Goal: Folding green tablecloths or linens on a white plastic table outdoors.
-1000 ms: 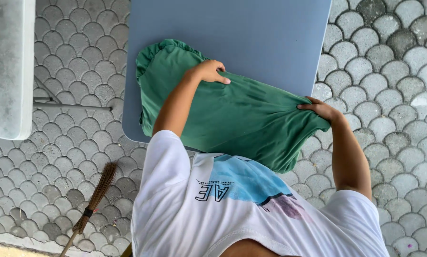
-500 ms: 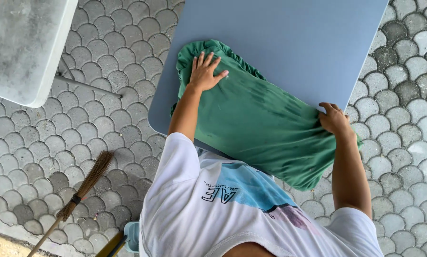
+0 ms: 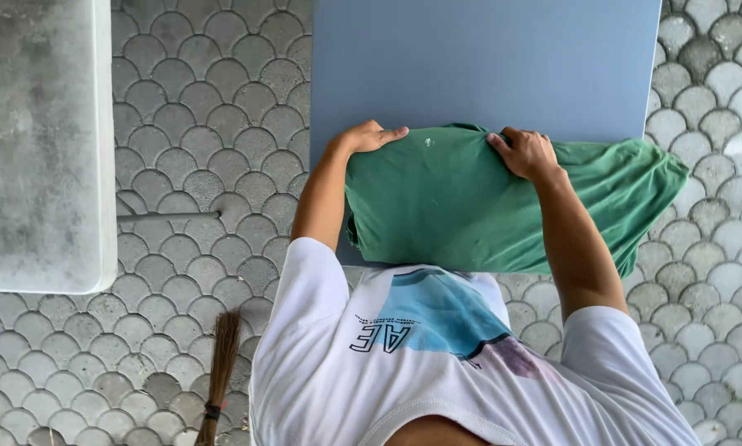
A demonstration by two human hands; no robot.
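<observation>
A green garment (image 3: pixel 470 211) lies on the near part of a blue table (image 3: pixel 487 62). Its right end (image 3: pixel 644 177) hangs past the table's right edge. My left hand (image 3: pixel 371 136) rests at the garment's far left corner, fingers curled over the edge and pointing right. At the far edge near the middle, my right hand (image 3: pixel 524 153) grips a fold of the cloth. My white T-shirt (image 3: pixel 437 363) with a blue print fills the bottom of the view.
The ground is grey scallop-shaped paving (image 3: pixel 214 124). A worn grey-white table (image 3: pixel 40 140) stands at the left, with a thin metal bar (image 3: pixel 168 216) beside it. A broom (image 3: pixel 218 363) lies on the paving at the lower left.
My right hand has moved from the garment's right end to its far edge near the middle. My left hand went from flat on the cloth to its far left corner. The garment now lies squarer.
</observation>
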